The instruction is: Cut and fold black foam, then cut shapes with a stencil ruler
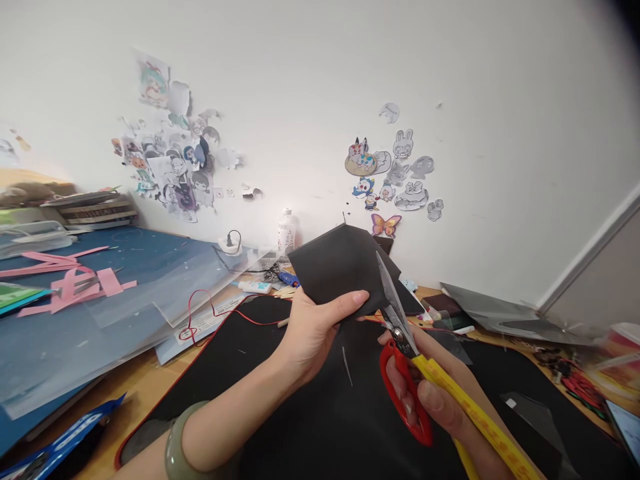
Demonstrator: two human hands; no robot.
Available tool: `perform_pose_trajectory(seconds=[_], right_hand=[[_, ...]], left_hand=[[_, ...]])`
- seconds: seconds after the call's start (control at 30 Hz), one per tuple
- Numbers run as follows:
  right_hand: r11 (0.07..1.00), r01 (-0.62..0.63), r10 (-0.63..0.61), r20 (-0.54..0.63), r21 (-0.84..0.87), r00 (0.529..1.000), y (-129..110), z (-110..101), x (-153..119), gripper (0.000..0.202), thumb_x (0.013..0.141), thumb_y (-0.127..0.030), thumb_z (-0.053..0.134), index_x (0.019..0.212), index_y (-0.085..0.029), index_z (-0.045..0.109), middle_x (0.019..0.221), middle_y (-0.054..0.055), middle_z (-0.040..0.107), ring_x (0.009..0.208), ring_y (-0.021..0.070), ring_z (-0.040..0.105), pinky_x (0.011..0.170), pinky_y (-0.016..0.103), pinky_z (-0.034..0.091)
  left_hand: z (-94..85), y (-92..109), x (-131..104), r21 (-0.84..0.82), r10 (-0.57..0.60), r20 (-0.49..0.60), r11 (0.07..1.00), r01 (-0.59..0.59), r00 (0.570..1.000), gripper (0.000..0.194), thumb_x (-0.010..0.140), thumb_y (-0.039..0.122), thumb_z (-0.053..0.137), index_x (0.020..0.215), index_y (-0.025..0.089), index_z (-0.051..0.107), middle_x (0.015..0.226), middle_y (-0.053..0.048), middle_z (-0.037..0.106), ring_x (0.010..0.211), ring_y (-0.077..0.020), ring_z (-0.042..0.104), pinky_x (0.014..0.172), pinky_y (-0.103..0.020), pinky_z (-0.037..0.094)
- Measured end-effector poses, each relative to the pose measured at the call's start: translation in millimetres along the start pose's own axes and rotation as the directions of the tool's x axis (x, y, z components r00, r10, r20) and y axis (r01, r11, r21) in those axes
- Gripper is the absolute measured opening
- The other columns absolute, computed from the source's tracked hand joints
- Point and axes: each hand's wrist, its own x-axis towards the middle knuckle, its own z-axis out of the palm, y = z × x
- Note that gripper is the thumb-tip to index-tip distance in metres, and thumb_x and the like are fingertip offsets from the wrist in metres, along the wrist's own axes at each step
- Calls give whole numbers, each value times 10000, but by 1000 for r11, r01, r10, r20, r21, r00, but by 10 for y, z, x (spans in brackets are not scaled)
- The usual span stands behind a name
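My left hand grips a folded piece of black card, thumb on the near face and the other fingers hidden behind it. In my right hand is a pair of scissors with one red handle and one wrapped in yellow tape. Fingers of that hand pass through the red loop. The blades point up and lie along the card's right part; whether they are cutting into it I cannot tell. Under both hands is a black mat with a red edge.
Pink paper strips lie on a blue board at left, partly under clear plastic sheet. A bottle, a glue gun and red wire are behind the mat. A grey sheet leans at right.
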Motion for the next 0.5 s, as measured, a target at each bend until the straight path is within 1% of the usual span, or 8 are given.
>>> perform_pose_trajectory(seconds=[0.1, 0.2, 0.37, 0.5], right_hand=[[999, 33, -33, -3, -38, 999, -2, -10, 8, 455, 649, -664, 543, 788, -231, 531, 581, 4, 496, 453, 129, 434, 402, 251, 358], [994, 63, -62, 7, -89, 998, -4, -35, 14, 462, 643, -675, 538, 782, -234, 548, 585, 18, 513, 486, 156, 475, 409, 257, 392], [980, 91, -88, 25, -176, 996, -30, -73, -17, 428, 706, -643, 495, 842, -244, 569, 604, 29, 541, 517, 177, 515, 435, 268, 433], [974, 111, -103, 51, -199, 993, -37, -77, -27, 425, 721, -638, 481, 850, -243, 567, 606, 33, 538, 511, 176, 512, 432, 269, 435]], left_hand=[[10, 5, -3, -8, -1, 6, 1000, 1, 1000, 134, 650, 95, 730, 766, 125, 670, 701, 8, 654, 595, -82, 602, 537, -144, 506], [23, 13, -4, -22, -13, 24, 1000, 13, 1000, 115, 661, 86, 723, 753, 126, 666, 698, 15, 657, 589, -69, 596, 537, -134, 507], [26, 26, -8, -36, 3, 54, 999, -1, 999, 111, 685, 58, 703, 766, 124, 664, 703, 28, 656, 596, -51, 591, 552, -127, 514], [22, 30, -7, -40, 0, 59, 999, 2, 998, 118, 688, 50, 699, 777, 119, 661, 707, 25, 660, 597, -52, 594, 540, -127, 515]])
